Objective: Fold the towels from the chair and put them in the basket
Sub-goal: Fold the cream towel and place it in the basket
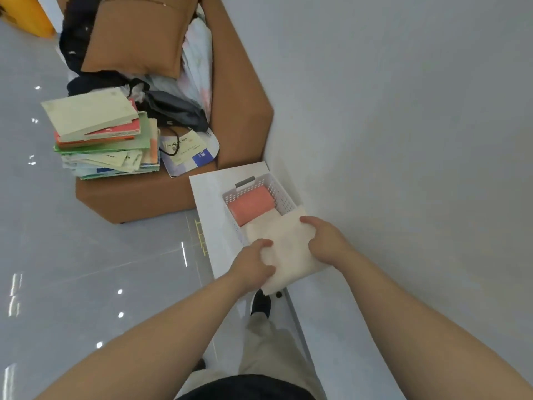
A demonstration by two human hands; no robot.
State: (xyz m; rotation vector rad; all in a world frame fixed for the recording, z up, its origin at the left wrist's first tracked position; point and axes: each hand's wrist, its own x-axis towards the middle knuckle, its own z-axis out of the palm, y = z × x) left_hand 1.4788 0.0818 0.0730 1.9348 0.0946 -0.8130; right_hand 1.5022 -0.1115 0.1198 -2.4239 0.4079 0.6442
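A folded cream towel lies over the near end of the white perforated basket. My left hand grips its near left edge. My right hand holds its right side, fingers curled on the cloth. A folded pink towel lies inside the basket at the far end. The basket stands on a small white table against the wall. The towel hides the basket's near half.
A brown sofa chair stands beyond the table, holding a cushion, dark and pale clothes and a leaning stack of books. A grey wall runs along the right. Glossy grey floor lies to the left.
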